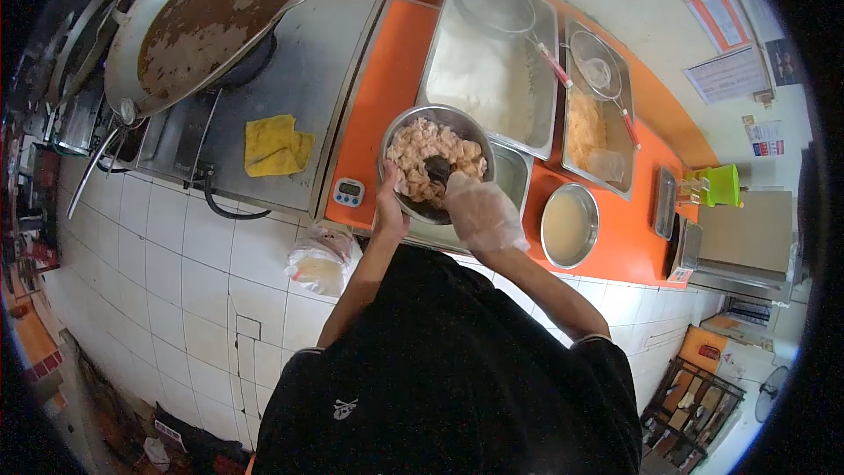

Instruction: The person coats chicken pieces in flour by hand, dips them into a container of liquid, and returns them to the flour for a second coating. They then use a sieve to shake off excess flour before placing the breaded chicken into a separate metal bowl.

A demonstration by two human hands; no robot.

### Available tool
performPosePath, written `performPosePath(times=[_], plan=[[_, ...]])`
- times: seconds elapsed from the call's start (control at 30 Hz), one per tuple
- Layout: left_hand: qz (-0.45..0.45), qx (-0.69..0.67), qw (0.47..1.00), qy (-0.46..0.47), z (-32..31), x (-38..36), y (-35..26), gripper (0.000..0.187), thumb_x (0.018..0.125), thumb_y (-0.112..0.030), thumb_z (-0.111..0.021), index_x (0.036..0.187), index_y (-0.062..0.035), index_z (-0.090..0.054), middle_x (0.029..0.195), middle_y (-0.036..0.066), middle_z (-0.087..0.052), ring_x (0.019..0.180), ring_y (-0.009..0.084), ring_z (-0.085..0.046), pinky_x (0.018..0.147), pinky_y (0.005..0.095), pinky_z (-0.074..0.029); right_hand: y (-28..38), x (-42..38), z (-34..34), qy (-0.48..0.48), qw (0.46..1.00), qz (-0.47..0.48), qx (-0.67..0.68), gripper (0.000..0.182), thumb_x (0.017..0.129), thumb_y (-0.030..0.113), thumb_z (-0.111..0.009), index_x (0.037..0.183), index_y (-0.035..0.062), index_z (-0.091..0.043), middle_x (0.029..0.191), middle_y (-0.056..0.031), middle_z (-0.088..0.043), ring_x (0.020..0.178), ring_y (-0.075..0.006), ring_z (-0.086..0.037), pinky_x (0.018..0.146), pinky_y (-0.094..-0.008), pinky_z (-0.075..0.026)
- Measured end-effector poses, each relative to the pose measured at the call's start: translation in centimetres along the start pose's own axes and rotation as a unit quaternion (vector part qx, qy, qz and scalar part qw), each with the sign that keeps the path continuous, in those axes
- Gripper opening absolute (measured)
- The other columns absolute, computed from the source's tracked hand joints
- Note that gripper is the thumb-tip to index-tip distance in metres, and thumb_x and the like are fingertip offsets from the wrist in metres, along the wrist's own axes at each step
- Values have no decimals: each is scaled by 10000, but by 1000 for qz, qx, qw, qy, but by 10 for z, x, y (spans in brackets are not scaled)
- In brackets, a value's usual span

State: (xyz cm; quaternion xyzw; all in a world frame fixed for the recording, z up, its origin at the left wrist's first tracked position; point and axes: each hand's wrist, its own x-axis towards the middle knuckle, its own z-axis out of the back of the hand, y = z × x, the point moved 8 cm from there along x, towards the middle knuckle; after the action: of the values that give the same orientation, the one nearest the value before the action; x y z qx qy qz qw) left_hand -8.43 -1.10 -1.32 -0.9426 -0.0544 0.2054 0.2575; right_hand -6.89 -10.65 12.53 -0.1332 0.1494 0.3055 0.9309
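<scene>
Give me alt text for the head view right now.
A person's bare left hand grips the rim of a steel bowl of pale meat chunks, while the gloved right hand works a dark utensil in it. The bowl sits over an orange counter beside steel trays.

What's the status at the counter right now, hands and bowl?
Left hand bare, gripping metal bowl by its rim. Right hand gloved, holding dark utensil in pale meat chunks. Timer beside bowl, nothing in the way.

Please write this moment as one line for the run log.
left hand: grips steel bowl rim | gloved right hand: in bowl on pale meat pieces | beside: timer
</scene>
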Motion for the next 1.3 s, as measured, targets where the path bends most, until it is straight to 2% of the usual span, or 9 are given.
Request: performPosePath(times=[0.13,0.27,0.4,0.63,0.83,0.93,1.03,1.13,1.3], plan=[[-31,-6,999,28,3,5,1,559,949,-446,-335,1334,-41,-319,1289,144,-436,1184,269,-454,954,424,-417,-31,-12,18,17,998,-23,48,169,855,153,-463,908,27,-561,759,-165,-646,713,-295,-659,633,-382,-540],[-9,17,998,62,-1,-1,3,566,943,-443,-367,1324,-25,-325,1277,144,-450,1157,258,-482,943,404,-431,-72,18,2,-78,994,-35,69,162,831,143,-469,833,59,-607,676,-142,-627,650,-296,-636,560,-426,-491],[12,62,998,17,-8,4,19,565,939,-431,-404,1315,-17,-329,1278,129,-448,1139,237,-497,941,378,-434,-56,32,-6,-27,996,-17,86,181,797,154,-515,743,64,-663,810,-153,-658,694,-302,-657,618,-414,-529],[-26,21,999,-5,-1,24,3,582,934,-473,-380,1321,-42,-341,1275,120,-451,1140,248,-489,936,396,-425,-16,-42,-1,-40,995,87,28,89,806,96,-522,839,19,-552,710,-154,-641,644,-227,-667,557,-324,-537],[-5,22,1000,1,-29,0,6,587,933,-490,-364,1332,-59,-337,1275,121,-449,1158,256,-468,955,414,-403,-15,4,5,-32,998,50,4,122,841,128,-486,906,47,-550,773,-119,-640,649,-243,-656,586,-342,-530],[-13,55,998,-16,-23,-1,6,599,933,-493,-358,1340,-54,-317,1292,128,-430,1174,269,-455,965,428,-398,-29,-11,25,16,995,1,98,134,846,134,-473,889,68,-581,717,-92,-639,596,-256,-639,559,-362,-513],[-12,29,1000,1,-8,2,6,620,930,-504,-354,1340,-42,-311,1291,138,-428,1190,279,-442,974,434,-393,-57,-23,42,-66,998,-3,2,166,827,132,-476,807,53,-621,707,-139,-632,653,-292,-645,581,-367,-513],[10,53,998,42,-16,-10,0,629,929,-511,-352,1338,-35,-310,1292,144,-425,1194,277,-443,973,434,-396,-97,17,10,-60,995,-29,70,199,831,164,-468,766,68,-629,683,-146,-621,643,-297,-636,580,-388,-503],[41,102,991,73,-18,-4,15,611,932,-504,-347,1324,-35,-331,1272,144,-450,1162,275,-474,958,429,-412,-73,49,-9,-116,987,110,21,144,816,173,-498,774,92,-610,673,-116,-623,634,-279,-641,545,-401,-500]])
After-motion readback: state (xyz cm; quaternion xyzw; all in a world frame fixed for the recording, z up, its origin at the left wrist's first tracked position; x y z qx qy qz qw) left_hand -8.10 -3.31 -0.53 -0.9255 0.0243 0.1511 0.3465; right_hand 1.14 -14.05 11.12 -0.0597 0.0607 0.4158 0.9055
